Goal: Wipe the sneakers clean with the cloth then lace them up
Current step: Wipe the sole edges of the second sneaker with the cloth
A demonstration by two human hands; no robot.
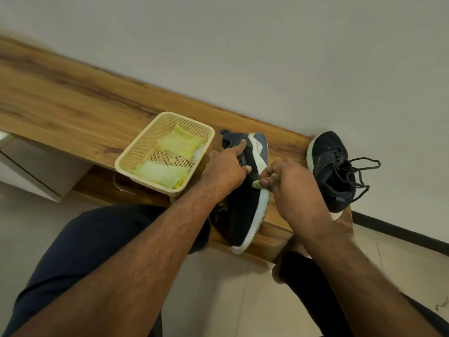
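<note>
- now your left hand [227,166] clamps the shoe [245,193] at frame centre; its sole runs lower-left to upper-right.
- your right hand [289,188] pinches the cloth [257,183] on the sole edge, nearer.

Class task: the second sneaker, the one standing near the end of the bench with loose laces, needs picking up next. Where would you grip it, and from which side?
Probably grip the laced sneaker at its open collar, reaching in from above on the near side. The opening faces up and toward the person, the toe points at the wall, and the loose laces trail to the right.
</note>
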